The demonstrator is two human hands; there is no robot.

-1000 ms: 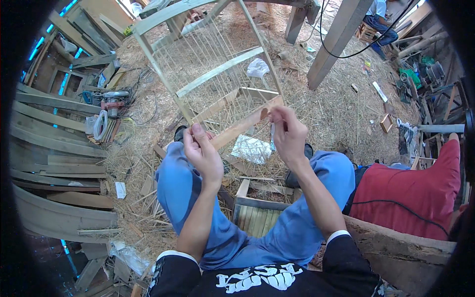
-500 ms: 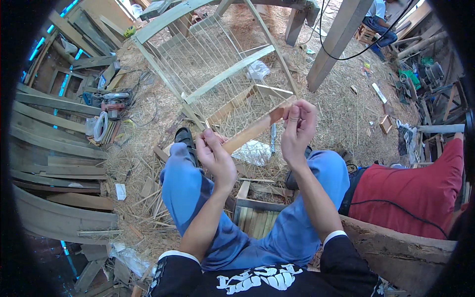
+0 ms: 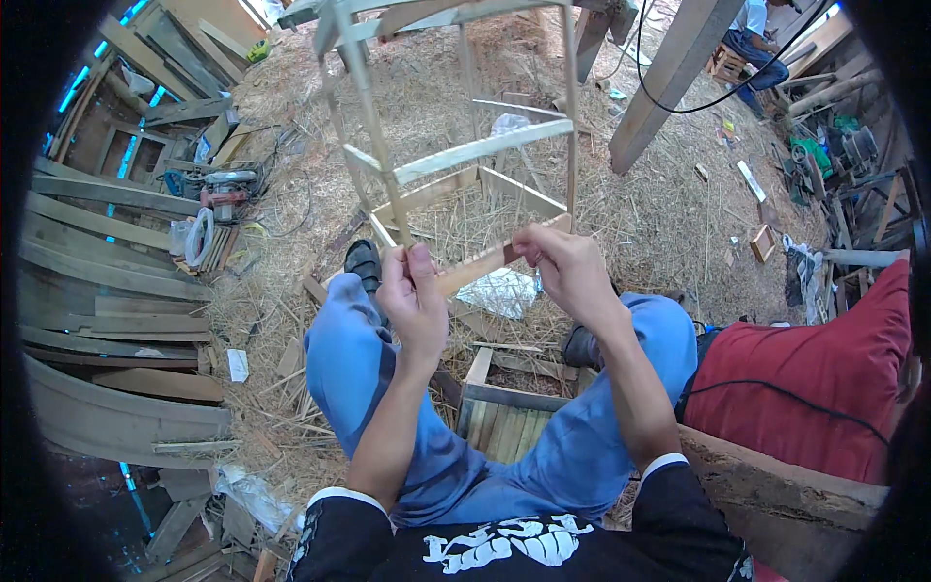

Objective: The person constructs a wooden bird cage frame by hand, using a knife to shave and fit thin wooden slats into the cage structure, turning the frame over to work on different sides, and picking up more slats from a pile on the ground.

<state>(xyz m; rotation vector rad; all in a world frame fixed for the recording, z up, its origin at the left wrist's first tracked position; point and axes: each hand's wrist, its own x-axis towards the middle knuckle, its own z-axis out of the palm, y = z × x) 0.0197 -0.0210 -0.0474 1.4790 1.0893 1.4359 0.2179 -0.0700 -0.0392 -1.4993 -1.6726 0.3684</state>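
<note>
Frame (image 3: 485, 151) of wood, lower rail (image 3: 472, 270) gripped near one end by left fingers (image 3: 421, 264), right fingers (image 3: 536, 239) pinching it farther along

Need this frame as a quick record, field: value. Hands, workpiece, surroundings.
left hand: gripping the left part of the near bar
right hand: at that bar's right part, fingers curled; exact grip unclear
workpiece: open wooden frame with uprights and crossbars, in front of the knees
between legs: slatted wooden piece
left side: power tool on the ground, beside wooden boards
right side: red cloth with a dark cord lying across it
upper right: another person, seated
</note>
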